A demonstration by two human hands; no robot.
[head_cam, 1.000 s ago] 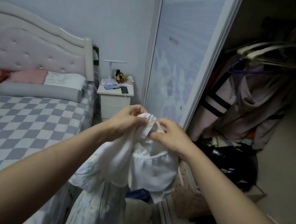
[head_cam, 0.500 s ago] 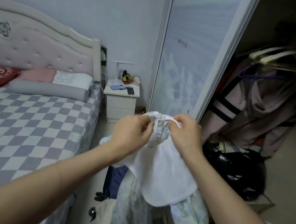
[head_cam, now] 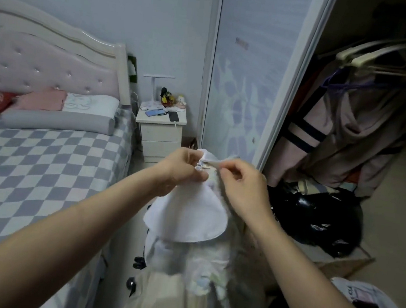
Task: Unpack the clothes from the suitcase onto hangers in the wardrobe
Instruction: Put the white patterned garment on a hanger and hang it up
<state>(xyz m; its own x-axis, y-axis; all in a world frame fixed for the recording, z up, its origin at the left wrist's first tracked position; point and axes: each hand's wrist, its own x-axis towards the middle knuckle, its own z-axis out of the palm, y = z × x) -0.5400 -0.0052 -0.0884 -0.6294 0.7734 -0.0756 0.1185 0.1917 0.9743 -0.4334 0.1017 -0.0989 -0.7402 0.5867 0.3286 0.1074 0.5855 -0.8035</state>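
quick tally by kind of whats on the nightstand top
On the nightstand:
Desk lamp: 1
Phones: 2
Small figurines: 2
Total: 5

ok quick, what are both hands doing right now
Left hand: pinching the top edge of the white garment.
Right hand: pinching the same top edge from the other side.

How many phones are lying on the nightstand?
2: a blue phone towards the left of the nightstand top, and a black phone at its right.
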